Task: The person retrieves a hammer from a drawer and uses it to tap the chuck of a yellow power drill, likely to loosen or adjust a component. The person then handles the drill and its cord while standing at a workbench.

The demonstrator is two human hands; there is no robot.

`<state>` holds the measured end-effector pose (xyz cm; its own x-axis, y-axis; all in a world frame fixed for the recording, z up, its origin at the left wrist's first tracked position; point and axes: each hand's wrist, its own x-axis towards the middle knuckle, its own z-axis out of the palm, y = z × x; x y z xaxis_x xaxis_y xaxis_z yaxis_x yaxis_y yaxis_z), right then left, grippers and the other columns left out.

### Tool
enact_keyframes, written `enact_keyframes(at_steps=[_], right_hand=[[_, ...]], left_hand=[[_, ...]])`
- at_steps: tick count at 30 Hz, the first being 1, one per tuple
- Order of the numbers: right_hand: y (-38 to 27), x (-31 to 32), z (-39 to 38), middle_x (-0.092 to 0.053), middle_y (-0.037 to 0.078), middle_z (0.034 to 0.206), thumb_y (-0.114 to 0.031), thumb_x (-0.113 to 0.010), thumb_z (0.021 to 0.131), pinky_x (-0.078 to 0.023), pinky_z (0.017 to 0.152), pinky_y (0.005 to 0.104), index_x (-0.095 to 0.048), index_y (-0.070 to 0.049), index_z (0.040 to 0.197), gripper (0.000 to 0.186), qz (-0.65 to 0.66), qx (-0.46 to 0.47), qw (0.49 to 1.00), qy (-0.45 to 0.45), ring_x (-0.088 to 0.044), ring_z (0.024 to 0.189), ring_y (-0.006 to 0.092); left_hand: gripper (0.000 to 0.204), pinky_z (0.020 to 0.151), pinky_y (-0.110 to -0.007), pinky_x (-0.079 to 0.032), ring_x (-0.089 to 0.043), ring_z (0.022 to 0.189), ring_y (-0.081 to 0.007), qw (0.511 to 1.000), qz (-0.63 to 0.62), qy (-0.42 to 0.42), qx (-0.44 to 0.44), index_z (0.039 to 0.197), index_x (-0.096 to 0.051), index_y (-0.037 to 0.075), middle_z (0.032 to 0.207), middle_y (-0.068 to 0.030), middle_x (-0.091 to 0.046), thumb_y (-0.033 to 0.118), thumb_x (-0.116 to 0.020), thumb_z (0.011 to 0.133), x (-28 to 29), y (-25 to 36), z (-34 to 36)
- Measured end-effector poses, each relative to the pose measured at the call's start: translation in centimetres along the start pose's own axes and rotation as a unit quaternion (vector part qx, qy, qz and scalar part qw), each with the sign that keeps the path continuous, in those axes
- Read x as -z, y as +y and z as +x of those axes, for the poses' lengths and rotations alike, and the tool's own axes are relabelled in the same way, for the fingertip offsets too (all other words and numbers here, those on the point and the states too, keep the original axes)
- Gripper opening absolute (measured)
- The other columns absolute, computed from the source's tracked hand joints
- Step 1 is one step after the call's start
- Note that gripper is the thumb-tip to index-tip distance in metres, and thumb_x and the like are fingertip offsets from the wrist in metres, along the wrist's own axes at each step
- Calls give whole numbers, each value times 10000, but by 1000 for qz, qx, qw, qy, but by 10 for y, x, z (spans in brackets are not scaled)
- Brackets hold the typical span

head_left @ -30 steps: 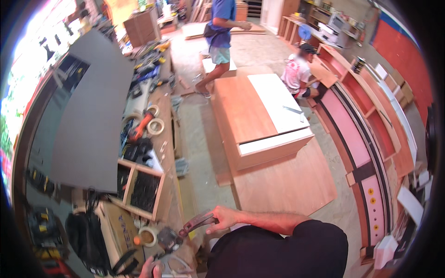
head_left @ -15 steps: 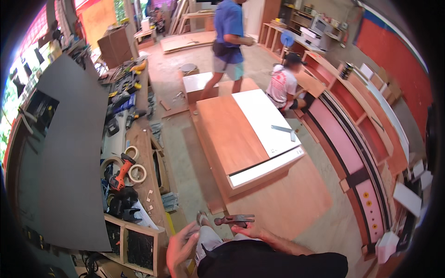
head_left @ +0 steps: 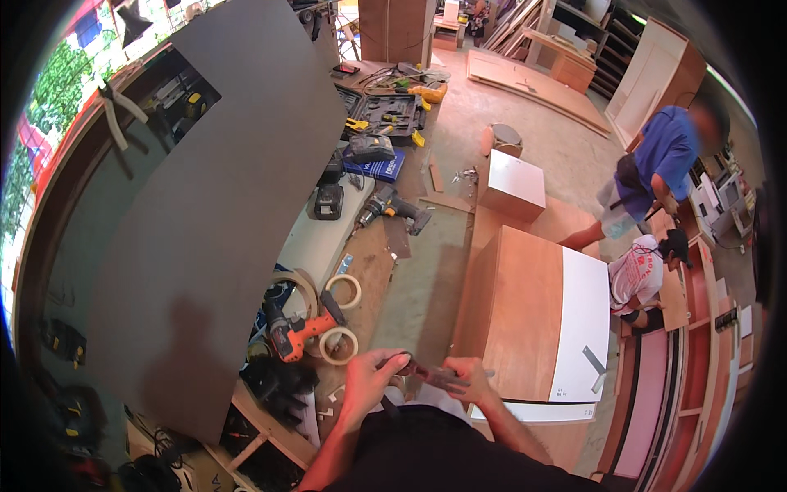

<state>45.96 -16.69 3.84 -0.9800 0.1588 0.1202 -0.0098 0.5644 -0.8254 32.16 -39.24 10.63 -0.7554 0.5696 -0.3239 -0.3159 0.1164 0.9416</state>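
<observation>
Gripping a hammer with both hands beside a wooden cabinet.

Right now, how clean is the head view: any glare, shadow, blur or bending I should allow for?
Head view: daylight blows out the upper left rim; a person's shadow falls on the large grey panel; straight edges bend toward the rim; both hands, left hand and right hand, and the dark tool are slightly soft.

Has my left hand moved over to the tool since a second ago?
Yes. The left hand was low by the workbench, apart from the tool; now it grips the tool together with the right hand.
</observation>
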Motion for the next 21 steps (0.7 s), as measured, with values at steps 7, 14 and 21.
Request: enact_keyframes(at_steps=[7,14,21], right_hand=[[48,54,116,-632,113,646,-327,-866,812,-503,551,414,-673,-79,759,319,-26,-24,999,2,-658,592,322],[159,113,246,-671,132,692,-290,-866,829,-530,576,426,-688,-72,772,288,-9,-35,999,-19,-676,612,335],[264,267,382,-617,150,647,-329,-883,839,-485,557,428,-668,-39,758,370,-131,-112,985,-17,-613,596,310]], left_hand=[[325,776,-292,-593,-765,896,-131,992,67,103,-31,1143,-819,-17,999,-108,-831,255,-839,966,-28,25,140],[263,910,-311,-578,-750,970,-141,987,99,106,-69,1155,-814,-1,1041,-92,-826,186,-807,970,-70,59,317],[269,863,-315,-587,-749,942,-138,978,95,137,-125,1144,-794,-9,1007,-79,-811,197,-798,970,-146,121,540]])
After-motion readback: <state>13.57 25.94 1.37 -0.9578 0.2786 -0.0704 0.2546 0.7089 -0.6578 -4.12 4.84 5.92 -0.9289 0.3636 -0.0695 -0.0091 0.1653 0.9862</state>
